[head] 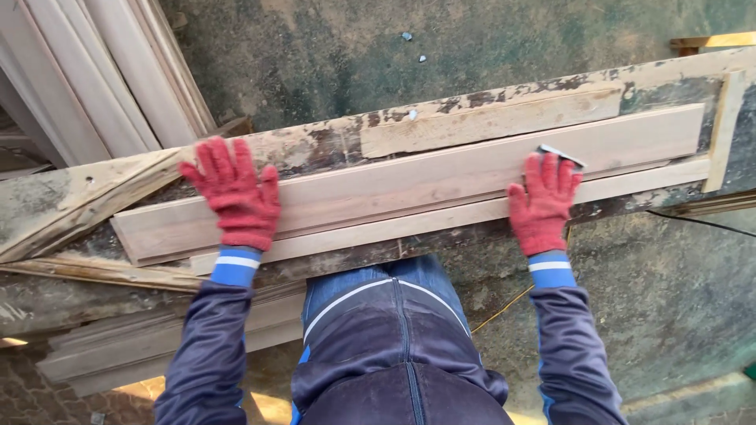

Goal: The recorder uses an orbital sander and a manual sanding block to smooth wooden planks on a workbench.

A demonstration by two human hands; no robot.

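- My left hand (pixel 235 197), in a red knit glove, lies flat with fingers spread on the left end of the long pale moulded board (pixel 409 182), pressing down on it.
- My right hand (pixel 543 206), gloved the same, sits on the board further right, fingers together and pressed onto a small grey sanding pad (pixel 561 155) that pokes out past my fingertips.
- The board runs left to right across the worn, paint-flaked workbench (pixel 71 201), right in front of me, its stepped near edge just at the bench's near side.
- A shorter rough plank (pixel 488 122) lies just beyond the board, touching its far edge.
- A narrow pale strip (pixel 723 130) stands crosswise at the board's right end.
- Far left, a stack of pale mouldings (pixel 102 79) leans beside the bench.
- A yellow cord (pixel 504 305) trails on the concrete floor (pixel 669 291) below my right arm.
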